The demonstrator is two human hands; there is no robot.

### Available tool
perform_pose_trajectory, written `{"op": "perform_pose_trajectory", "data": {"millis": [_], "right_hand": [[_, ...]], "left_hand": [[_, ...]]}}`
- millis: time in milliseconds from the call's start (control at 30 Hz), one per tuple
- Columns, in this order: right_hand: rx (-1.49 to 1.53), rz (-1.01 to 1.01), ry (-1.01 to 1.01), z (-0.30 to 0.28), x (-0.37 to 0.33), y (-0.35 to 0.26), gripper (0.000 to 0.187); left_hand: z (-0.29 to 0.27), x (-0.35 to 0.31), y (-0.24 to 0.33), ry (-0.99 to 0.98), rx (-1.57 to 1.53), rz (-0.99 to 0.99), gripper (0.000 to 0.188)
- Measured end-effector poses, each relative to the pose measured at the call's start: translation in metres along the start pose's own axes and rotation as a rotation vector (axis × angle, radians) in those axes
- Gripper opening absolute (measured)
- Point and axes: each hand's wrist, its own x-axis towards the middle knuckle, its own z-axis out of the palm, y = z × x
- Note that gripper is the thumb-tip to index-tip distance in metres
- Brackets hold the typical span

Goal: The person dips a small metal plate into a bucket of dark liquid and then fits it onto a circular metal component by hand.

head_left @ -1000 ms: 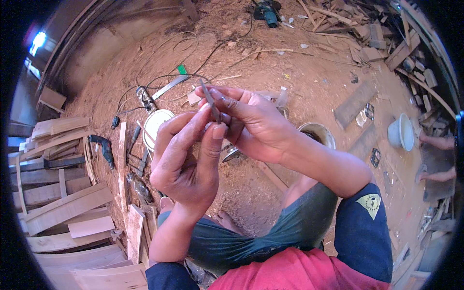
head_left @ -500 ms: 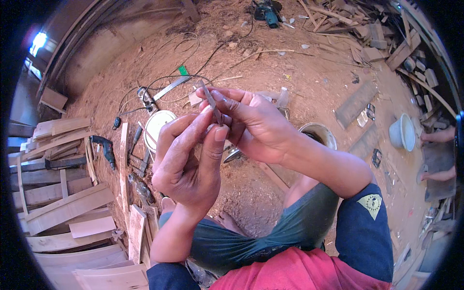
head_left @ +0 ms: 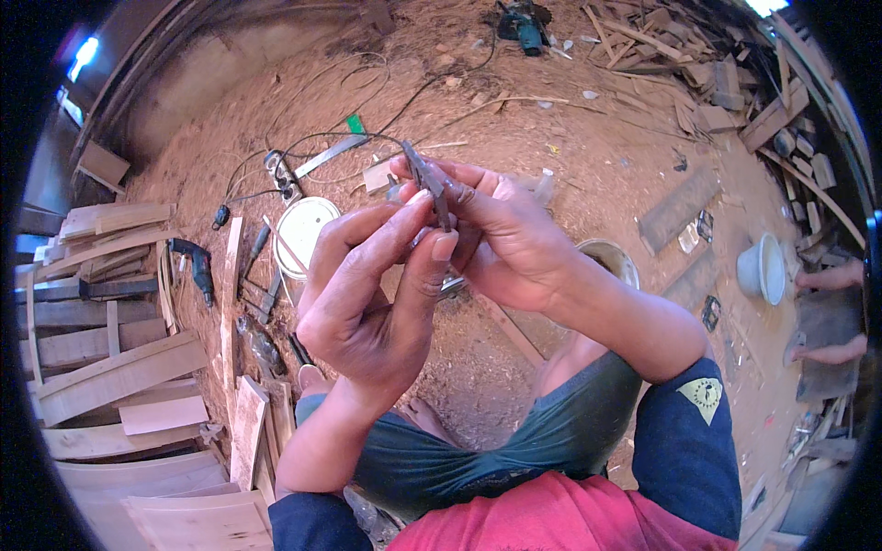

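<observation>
A thin, flat, grey-brown piece point(head_left: 426, 176), narrow like a blade, is held up in front of me, its kind not clear. My left hand point(head_left: 372, 285) pinches its lower end between thumb and fingertips. From the other side, my right hand point(head_left: 514, 239) grips it with thumb and bent fingers. Both hands meet at the piece and hide part of it. Behind my left wrist and fingers lies a round white lid point(head_left: 306, 230). Beyond my right forearm stands a bucket point(head_left: 627, 262), partly covered.
Wooden boards point(head_left: 119, 381) are piled at the left, beside a power drill point(head_left: 197, 271). A power strip point(head_left: 281, 176) with cables lies ahead. Further off are a power tool point(head_left: 527, 32) and scrap wood point(head_left: 726, 87). At right stands a pale basin point(head_left: 763, 268), near another person's bare limbs point(head_left: 831, 275).
Both hands have shifted slightly right in view with the piece, which now shows more of its flat face. The surroundings have moved a little as my head turned.
</observation>
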Motion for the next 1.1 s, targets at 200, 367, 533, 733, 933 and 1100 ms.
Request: {"op": "perform_pose_trajectory", "data": {"millis": [200,367,533,733,933,1100], "right_hand": [[-0.024,0.015,0.068,0.000,0.000,0.002,0.017],[-0.039,0.008,0.054,0.002,0.000,0.000,0.017],[-0.031,-0.156,0.089,0.005,-0.001,0.001,0.019],[-0.429,-0.576,0.123,0.012,-0.003,0.006,0.024],[-0.679,-0.753,-0.043,0.011,-0.005,0.019,0.028],[-0.728,-0.763,-0.072,0.010,-0.005,0.018,0.026]], "left_hand": [[-0.001,-0.003,-0.005,-0.003,-0.045,0.002,0.028],[0.000,-0.001,-0.005,-0.013,-0.039,0.008,0.028],[0.003,0.001,-0.002,0.019,-0.120,-0.044,0.028],[-0.005,0.015,-0.024,0.285,-0.937,-0.955,0.021],[-0.003,0.013,-0.031,0.261,-1.193,-1.118,0.013],[-0.003,0.011,-0.033,0.224,-1.229,-1.131,0.012]]}}
